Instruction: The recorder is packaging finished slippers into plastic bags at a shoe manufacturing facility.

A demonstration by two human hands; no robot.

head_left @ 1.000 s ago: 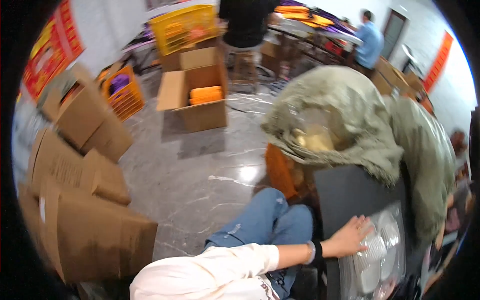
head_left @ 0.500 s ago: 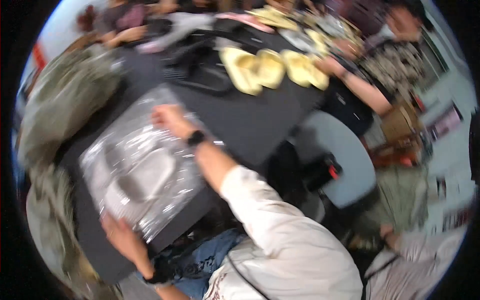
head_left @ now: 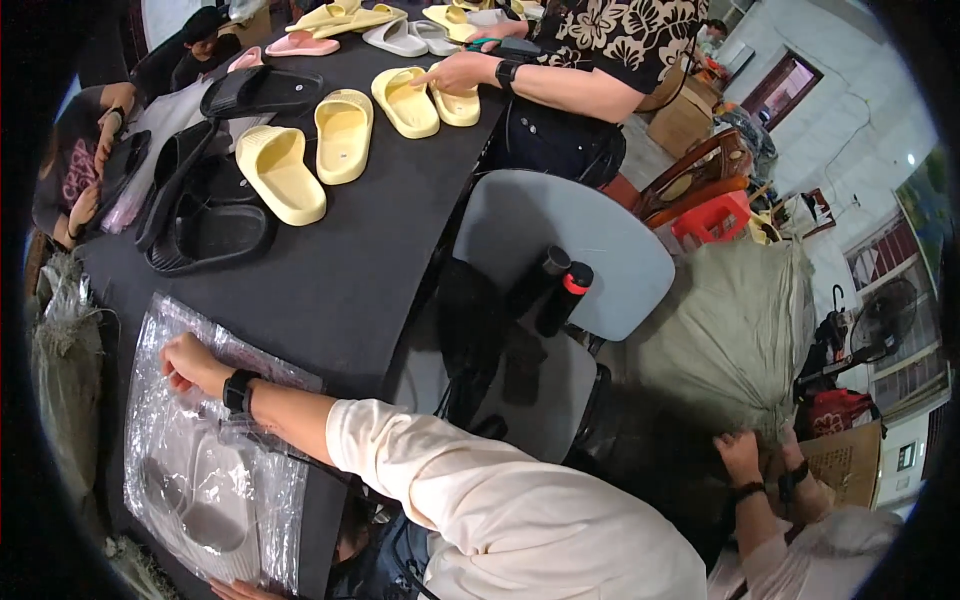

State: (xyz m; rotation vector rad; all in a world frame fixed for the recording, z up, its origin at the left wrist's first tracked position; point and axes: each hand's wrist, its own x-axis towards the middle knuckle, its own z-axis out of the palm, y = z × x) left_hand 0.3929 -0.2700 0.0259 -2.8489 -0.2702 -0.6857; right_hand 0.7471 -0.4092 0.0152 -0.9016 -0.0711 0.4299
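A pair of pale grey slide sandals point(head_left: 215, 520) lies inside a clear plastic bag point(head_left: 275, 515) at the near left end of the black table. My right hand point(head_left: 190, 362) is closed at the bag's far end, its curled fingers on the film. At the bag's near end, my left hand point(head_left: 240, 590) shows only in part at the lower edge of the picture. Its fingers lie stretched out against the bag.
Black slides point(head_left: 215, 230) and yellow slides point(head_left: 343, 140) stand farther up the black table point(head_left: 340, 270). Across the corner, a co-worker's hand point(head_left: 460, 75) touches another yellow pair. A grey chair point(head_left: 610, 250) with two dark bottles stands at the right. Large wrapped sacks point(head_left: 720, 330) stand beyond it.
My view has swung to the right, so the bag and both hands sit lower and farther left. My right hand stays at the bag's far end, my left at its near end.
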